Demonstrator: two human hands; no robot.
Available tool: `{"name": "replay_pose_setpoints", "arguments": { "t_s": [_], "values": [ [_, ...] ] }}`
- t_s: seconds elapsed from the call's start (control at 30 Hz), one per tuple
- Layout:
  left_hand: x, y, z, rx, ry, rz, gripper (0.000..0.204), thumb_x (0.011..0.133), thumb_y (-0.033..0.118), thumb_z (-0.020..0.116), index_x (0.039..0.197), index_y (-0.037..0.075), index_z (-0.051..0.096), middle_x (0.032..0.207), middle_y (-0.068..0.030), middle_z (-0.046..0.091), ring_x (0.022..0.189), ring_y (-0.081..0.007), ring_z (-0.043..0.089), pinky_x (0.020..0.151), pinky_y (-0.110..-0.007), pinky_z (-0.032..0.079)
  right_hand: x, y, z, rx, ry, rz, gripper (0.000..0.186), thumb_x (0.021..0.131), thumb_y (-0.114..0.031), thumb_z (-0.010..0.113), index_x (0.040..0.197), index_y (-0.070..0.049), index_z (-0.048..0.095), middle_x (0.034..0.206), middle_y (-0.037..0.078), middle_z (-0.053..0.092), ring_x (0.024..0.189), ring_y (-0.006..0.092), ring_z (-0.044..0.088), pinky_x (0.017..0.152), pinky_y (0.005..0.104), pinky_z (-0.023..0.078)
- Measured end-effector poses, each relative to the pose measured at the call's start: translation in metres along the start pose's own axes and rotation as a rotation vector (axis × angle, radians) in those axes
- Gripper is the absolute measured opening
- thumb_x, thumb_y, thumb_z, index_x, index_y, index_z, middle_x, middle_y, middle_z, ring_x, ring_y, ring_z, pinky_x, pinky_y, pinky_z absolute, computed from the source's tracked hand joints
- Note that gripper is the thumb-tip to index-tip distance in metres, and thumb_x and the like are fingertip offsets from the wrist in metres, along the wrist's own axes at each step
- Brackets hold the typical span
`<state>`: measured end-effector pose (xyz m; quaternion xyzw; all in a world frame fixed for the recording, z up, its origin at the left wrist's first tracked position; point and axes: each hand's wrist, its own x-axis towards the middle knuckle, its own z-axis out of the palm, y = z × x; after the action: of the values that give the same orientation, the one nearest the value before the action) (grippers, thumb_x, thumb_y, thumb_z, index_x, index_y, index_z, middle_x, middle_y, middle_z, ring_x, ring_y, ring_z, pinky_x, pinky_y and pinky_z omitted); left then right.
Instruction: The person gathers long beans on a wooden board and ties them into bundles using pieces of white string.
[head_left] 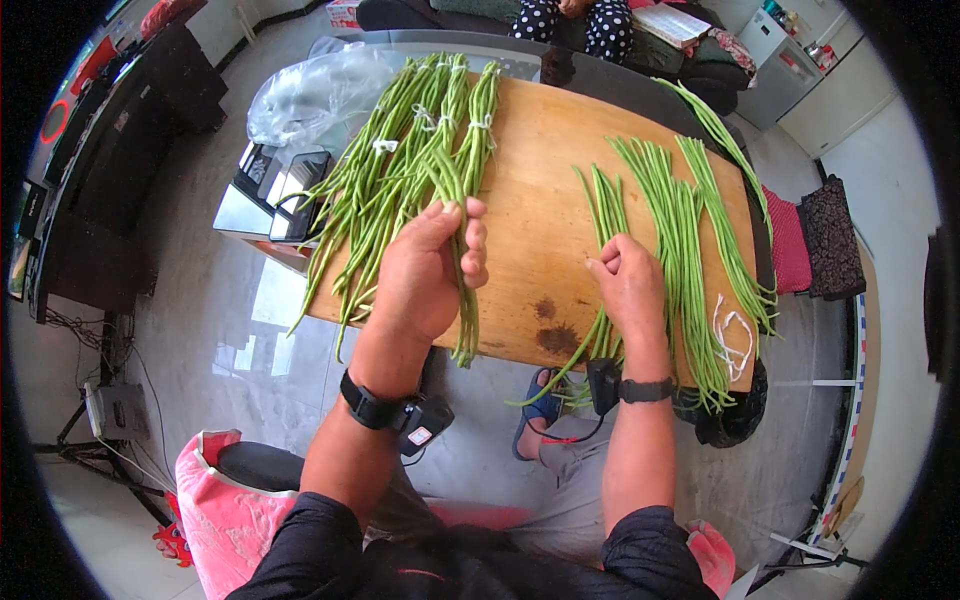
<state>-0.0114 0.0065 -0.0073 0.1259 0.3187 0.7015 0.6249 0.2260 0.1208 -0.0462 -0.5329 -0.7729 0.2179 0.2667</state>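
My left hand (425, 265) is closed round a small bunch of long green beans (468, 310), whose ends stick out above and below the fist. Under and beyond it lie several bundles of long beans (400, 130), some tied with white string (384, 146). My right hand (630, 285) has its fingers drawn together over a thin group of loose long beans (606, 205) on the board. What its fingertips pinch, if anything, is hidden. Just right of it spreads a thicker pile of loose beans (670, 215), with another group (722, 220) beyond.
The wooden board (535, 210) carries the beans and has dark stains near its front edge. White strings (735, 340) lie at its right corner. A clear plastic bag (310, 95) sits at the far left. A black bag (735, 415) hangs below the right corner. Another person sits across.
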Motion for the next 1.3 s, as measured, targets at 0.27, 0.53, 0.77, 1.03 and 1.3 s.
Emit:
{"name": "replay_pose_setpoints", "arguments": {
  "t_s": [0.27, 0.53, 0.77, 1.03, 1.3],
  "values": [
    [-0.003, -0.015, 0.012, 0.062, 0.038, -0.061, 0.024, 0.107, 0.024, 0.049, 0.115, 0.003, 0.058, 0.080, -0.0013, 0.057, 0.062, -0.0117, 0.048, 0.058, -0.026, 0.040, 0.008, 0.013, 0.011, -0.310, 0.094, -0.022, 0.012, 0.083, -0.010, 0.068, 0.080, -0.002, 0.060, 0.080, 0.021, 0.066, 0.078, 0.0445, 0.065, 0.068, 0.0514, 0.052],
    [-0.003, -0.024, 0.014, 0.167, 0.006, -0.050, 0.024, 0.109, 0.021, 0.045, 0.114, 0.002, 0.058, 0.086, -0.0049, 0.065, 0.066, -0.0161, 0.062, 0.060, -0.028, 0.049, 0.010, -0.016, 0.004, 0.268, 0.032, 0.066, 0.015, 0.082, -0.003, 0.075, 0.080, -0.001, 0.060, 0.071, 0.007, 0.066, 0.063, 0.0137, 0.062, 0.060, 0.0306, 0.050],
    [0.001, -0.028, 0.013, 0.221, 0.085, 0.008, 0.025, 0.110, 0.021, 0.042, 0.117, 0.002, 0.057, 0.101, -0.0148, 0.072, 0.084, -0.0252, 0.073, 0.068, -0.033, 0.057, -0.010, -0.070, -0.005, 0.939, -0.156, 0.042, 0.015, 0.093, -0.003, 0.070, 0.091, -0.006, 0.056, 0.078, -0.005, 0.058, 0.059, 0.0024, 0.049, 0.051, 0.0207, 0.039],
    [0.002, -0.026, 0.019, 0.165, 0.137, 0.066, 0.028, 0.109, 0.019, 0.041, 0.121, -0.004, 0.054, 0.109, -0.0210, 0.071, 0.097, -0.0318, 0.071, 0.090, -0.044, 0.058, -0.036, -0.080, 0.012, 0.911, -0.404, -0.009, 0.016, 0.091, 0.000, 0.073, 0.091, -0.005, 0.057, 0.084, -0.004, 0.062, 0.075, 0.0034, 0.057, 0.067, 0.0226, 0.048],
    [0.005, -0.032, 0.011, 0.097, 0.136, 0.103, 0.026, 0.109, 0.017, 0.041, 0.120, -0.003, 0.054, 0.101, -0.0171, 0.069, 0.100, -0.0339, 0.070, 0.094, -0.045, 0.056, -0.036, -0.080, 0.024, 0.816, -0.373, -0.003, 0.016, 0.089, 0.002, 0.073, 0.089, -0.003, 0.057, 0.084, -0.002, 0.062, 0.074, 0.0041, 0.057, 0.067, 0.0237, 0.049]
  ]
}}
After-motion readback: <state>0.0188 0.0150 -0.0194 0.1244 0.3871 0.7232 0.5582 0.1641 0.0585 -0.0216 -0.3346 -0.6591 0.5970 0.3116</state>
